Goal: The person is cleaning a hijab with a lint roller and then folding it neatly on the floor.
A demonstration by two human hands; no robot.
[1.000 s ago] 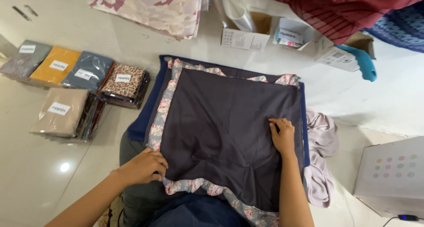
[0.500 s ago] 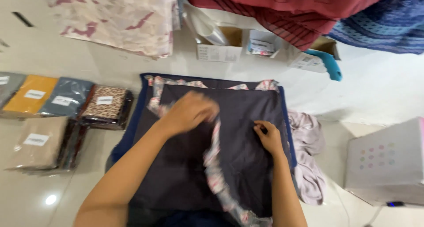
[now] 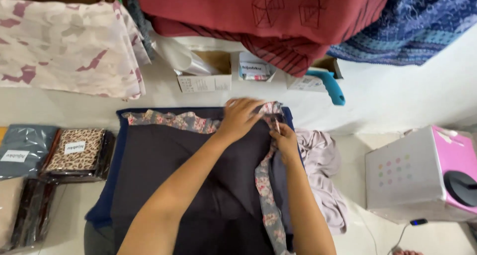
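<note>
Dark cloth (image 3: 189,170) with a floral border (image 3: 266,185) lies spread on a navy mat (image 3: 107,185) on the white floor (image 3: 397,101), and we are folding its left part over toward the right. Our left hand (image 3: 241,118) reaches across and grips the floral corner near the far edge, fingers closed on the fabric. Our right hand (image 3: 285,141) pinches the same border just beside it, thumb and fingers shut on the hem.

In our judgement, the main risk is a skewed fold: both hands hold only the far corner, so the near part of the border hangs loose and may drift off line or bunch. The floral strip already runs in a slight wave down the cloth, which could set a crease. The pale pink cloth (image 3: 323,175) lying just beside the mat's right edge could get caught under the folded layer if we lay it too far over. The packed leopard-print pack (image 3: 74,150) to the left sits well apart and looks safe.
</note>
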